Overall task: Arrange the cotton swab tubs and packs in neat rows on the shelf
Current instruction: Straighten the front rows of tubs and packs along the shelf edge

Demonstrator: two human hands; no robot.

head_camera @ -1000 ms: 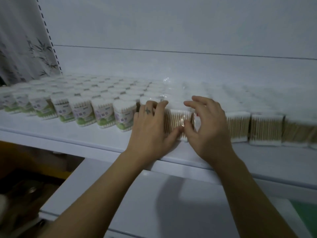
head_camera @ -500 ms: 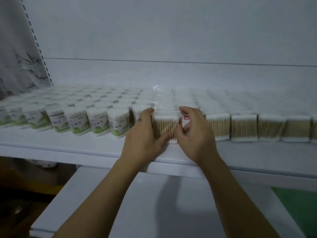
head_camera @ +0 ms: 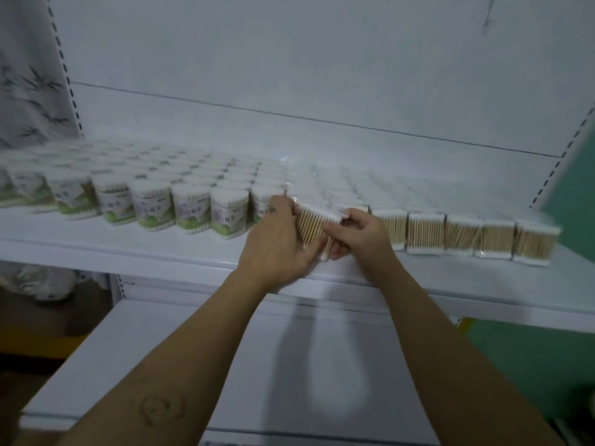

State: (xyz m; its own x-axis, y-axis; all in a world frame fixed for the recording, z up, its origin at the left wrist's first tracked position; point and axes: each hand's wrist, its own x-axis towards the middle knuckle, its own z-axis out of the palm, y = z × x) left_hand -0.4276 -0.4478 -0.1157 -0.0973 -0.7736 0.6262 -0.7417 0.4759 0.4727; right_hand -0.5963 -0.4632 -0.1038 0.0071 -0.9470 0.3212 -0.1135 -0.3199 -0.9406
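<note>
On shelf (head_camera: 128, 249), green-labelled tubs (head_camera: 190, 214), illegible text.

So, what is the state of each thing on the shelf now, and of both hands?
Cotton swab pack: tilted, held between both hands.
Left hand: grips the pack's left side.
Right hand: fingers curled on its right edge.
Other packs: standing side by side in a front row.
Cotton swab tubs: upright, in rows, labels forward.

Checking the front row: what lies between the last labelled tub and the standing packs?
Head view: one swab pack, gripped by the left hand and the right hand.
</note>
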